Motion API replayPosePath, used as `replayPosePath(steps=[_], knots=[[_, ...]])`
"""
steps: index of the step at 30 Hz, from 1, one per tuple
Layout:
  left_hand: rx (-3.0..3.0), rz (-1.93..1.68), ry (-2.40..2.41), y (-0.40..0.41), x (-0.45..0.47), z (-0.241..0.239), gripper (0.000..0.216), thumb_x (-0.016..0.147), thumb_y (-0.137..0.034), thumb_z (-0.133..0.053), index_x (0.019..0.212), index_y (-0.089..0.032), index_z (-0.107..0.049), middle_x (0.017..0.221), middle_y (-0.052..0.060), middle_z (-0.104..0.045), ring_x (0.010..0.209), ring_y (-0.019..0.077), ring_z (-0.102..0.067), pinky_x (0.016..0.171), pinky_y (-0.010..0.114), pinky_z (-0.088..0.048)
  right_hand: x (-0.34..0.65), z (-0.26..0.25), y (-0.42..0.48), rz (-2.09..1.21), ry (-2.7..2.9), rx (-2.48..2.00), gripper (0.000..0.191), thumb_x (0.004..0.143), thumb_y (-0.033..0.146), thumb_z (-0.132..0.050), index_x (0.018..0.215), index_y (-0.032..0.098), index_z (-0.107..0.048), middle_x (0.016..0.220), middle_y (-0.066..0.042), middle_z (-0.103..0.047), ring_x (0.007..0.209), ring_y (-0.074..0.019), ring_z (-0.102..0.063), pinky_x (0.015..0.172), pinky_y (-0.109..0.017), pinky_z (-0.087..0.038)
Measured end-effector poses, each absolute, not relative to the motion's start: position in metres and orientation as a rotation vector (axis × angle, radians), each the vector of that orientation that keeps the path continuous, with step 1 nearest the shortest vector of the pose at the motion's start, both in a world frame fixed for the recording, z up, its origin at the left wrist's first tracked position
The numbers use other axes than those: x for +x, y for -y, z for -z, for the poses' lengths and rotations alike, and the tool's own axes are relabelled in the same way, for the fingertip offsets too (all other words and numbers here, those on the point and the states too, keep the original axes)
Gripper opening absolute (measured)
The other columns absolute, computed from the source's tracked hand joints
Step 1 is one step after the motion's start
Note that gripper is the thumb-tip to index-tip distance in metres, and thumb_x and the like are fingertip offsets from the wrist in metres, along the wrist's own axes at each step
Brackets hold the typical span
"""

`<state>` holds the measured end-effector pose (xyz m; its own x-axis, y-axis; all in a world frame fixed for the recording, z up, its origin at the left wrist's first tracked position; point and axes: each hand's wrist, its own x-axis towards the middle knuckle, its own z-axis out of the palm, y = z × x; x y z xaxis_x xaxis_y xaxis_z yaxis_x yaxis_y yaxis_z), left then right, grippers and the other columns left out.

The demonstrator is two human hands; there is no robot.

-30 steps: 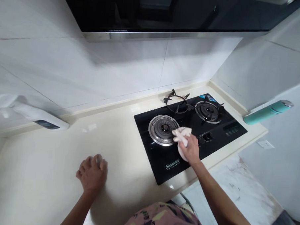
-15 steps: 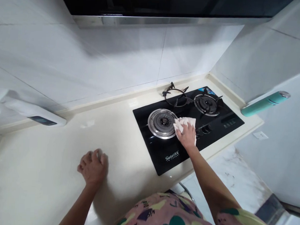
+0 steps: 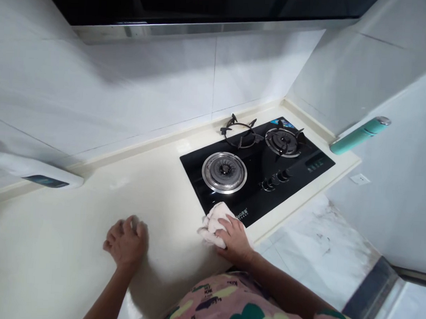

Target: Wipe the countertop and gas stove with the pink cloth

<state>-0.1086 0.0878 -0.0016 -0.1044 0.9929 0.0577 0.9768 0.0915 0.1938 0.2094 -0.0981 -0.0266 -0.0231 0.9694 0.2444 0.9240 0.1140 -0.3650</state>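
Observation:
My right hand point(image 3: 235, 240) presses a crumpled white cloth point(image 3: 215, 221) against the front left corner of the black gas stove point(image 3: 211, 199). The cloth covers that corner and part of the brand lettering, and spills onto the counter. My left hand point(image 3: 127, 243) rests on the pale countertop point(image 3: 162, 195) with fingers spread and slightly bent, holding nothing. The left burner point(image 3: 224, 172) sits bare, without its grate. That loose pan support point(image 3: 242, 136) lies behind it, across the stove's back edge. On the right burner point(image 3: 283, 142) a grate is in place.
A green bottle-like cylinder point(image 3: 360, 134) is by the counter's right end. At far left, a white device with a dark panel point(image 3: 46, 181) reaches over the counter. The range hood point(image 3: 219, 25) hangs above. Control knobs point(image 3: 275, 179) sit on the stove's front.
My right hand has moved the cloth from beside the left burner toward me and left, to the stove's front left corner. The view has shifted slightly. My left hand stays on the counter.

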Motion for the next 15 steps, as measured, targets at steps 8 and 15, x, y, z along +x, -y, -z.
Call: replayPosePath(steps=[8,15], knots=[[2.053,-0.307,-2.252,-0.088,-0.108,0.001,0.054,0.1,-0.048,-0.039,0.14,-0.017,-0.06,0.155,0.022,-0.047,0.147,0.0407,-0.037,0.118,0.064,-0.03,0.344,0.025,0.132,0.115,1.599,-2.248,0.024,0.09,0.038,-0.065,0.106,0.021,-0.07,0.126,-0.015,-0.062,0.117,-0.0341,-0.051,0.1,-0.049,-0.044],[2.071,-0.348,-2.234,-0.087,-0.109,0.004,0.053,0.101,-0.048,-0.039,0.138,-0.018,-0.061,0.154,0.021,-0.048,0.146,0.0394,-0.038,0.117,0.063,-0.03,0.461,0.011,0.144,0.17,1.045,-2.487,0.049,0.087,0.052,-0.06,0.124,0.02,-0.061,0.12,-0.017,-0.062,0.119,-0.0365,-0.052,0.1,-0.051,-0.045]])
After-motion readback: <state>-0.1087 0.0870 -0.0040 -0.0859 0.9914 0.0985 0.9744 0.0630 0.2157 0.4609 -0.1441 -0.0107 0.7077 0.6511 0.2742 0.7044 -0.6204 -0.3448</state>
